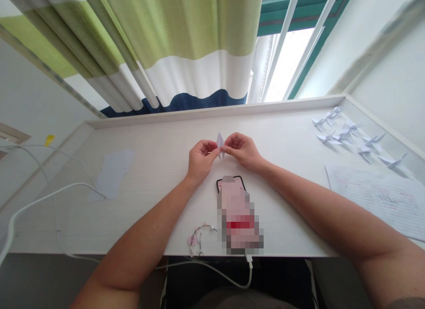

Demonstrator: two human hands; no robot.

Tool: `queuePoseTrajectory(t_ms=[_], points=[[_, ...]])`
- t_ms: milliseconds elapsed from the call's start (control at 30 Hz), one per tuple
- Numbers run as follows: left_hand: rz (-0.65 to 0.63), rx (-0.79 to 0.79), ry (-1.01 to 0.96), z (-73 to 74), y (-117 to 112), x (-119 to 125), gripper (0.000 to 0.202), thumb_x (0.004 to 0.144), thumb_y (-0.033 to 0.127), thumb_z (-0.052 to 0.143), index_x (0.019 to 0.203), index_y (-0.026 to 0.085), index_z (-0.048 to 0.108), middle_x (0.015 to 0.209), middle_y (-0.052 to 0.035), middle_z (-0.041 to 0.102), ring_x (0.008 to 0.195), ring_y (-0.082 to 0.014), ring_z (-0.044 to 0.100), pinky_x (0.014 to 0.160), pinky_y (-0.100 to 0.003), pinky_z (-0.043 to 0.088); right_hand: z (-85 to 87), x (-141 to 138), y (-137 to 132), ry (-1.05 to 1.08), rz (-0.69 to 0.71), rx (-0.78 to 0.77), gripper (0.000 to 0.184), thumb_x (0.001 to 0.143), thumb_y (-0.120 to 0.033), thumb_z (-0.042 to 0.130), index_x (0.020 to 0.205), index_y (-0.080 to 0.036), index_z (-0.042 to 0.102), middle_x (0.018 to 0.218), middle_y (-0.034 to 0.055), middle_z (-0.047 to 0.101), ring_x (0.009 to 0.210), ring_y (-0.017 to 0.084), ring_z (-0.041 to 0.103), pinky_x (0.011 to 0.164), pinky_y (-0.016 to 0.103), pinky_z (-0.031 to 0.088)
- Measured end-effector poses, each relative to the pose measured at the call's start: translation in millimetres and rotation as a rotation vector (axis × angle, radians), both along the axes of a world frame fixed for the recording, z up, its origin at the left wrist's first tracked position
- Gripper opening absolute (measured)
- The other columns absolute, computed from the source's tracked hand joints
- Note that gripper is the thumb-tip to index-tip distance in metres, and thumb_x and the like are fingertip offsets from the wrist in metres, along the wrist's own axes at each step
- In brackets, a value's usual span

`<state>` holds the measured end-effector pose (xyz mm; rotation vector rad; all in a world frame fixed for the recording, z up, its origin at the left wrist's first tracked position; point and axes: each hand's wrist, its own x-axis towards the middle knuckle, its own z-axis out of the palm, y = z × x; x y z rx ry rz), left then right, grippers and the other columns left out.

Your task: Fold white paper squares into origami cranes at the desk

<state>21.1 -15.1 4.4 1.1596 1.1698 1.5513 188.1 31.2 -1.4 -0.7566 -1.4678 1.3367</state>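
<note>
Between my two hands, a little above the white desk (pixel 159 167), is a small piece of folded white paper (pixel 220 140), narrow and pointed at the top with two points below. My left hand (pixel 202 157) pinches its left side between thumb and fingers. On the opposite side, the thumb and fingertips of my right hand (pixel 241 148) grip it too. Fingers cover part of the folds. Toward the desk's back right corner stand several folded white paper cranes (pixel 345 133).
A phone (pixel 237 211) with a blurred screen lies before me, plugged into a white cable (pixel 249 273). Its beaded strap (pixel 201 231) trails left. Paper sheets (pixel 114 171) rest at left; written pages (pixel 378 196) lie at right. A raised rim (pixel 215 110) borders the back, below a curtain (pixel 199 34).
</note>
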Motion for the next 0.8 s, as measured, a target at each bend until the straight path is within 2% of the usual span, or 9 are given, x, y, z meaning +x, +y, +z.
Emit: queuePoseTrajectory(t_ms=[167,333,633,800], points=[[-0.095,-0.107,-0.010,-1.8,3,-3,0.028,0.073,0.033,0.089,0.093,0.017,0.078,0.090,-0.0042,0.076,0.081,-0.0148,0.066,0.077,-0.029,0.053,-2.8,0,1,-0.043,-0.009,0.018,0.036,0.076,-0.048,0.090,0.083,-0.023,0.064,0.085,0.0027,0.073,0.080,0.019,0.068,0.081,0.040,0.058],[-0.111,-0.105,-0.041,-2.4,4,-5,0.025,0.075,0.037,0.088,0.091,0.018,0.081,0.088,-0.0043,0.078,0.082,-0.0155,0.067,0.081,-0.031,0.052,-0.3,2,-1,-0.060,0.036,0.033,0.027,0.081,-0.044,0.084,0.092,-0.022,0.071,0.094,0.0043,0.076,0.090,0.020,0.070,0.092,0.043,0.058],[-0.273,-0.163,-0.116,-2.8,4,-9,0.039,0.069,0.048,0.095,0.092,0.018,0.083,0.092,-0.0061,0.081,0.085,-0.0161,0.069,0.086,-0.033,0.055,0.5,3,-1,-0.079,0.014,0.031,0.023,0.079,-0.035,0.084,0.089,-0.022,0.068,0.089,0.0029,0.073,0.083,0.019,0.068,0.083,0.041,0.056],[-0.285,-0.173,-0.128,-0.7,3,-11,0.041,0.067,0.048,0.097,0.094,0.019,0.084,0.095,-0.0069,0.082,0.087,-0.0170,0.070,0.088,-0.034,0.055,2.5,4,0,-0.096,0.035,-0.015,0.027,0.076,-0.034,0.084,0.095,-0.021,0.070,0.090,0.0038,0.073,0.083,0.019,0.068,0.083,0.041,0.055]])
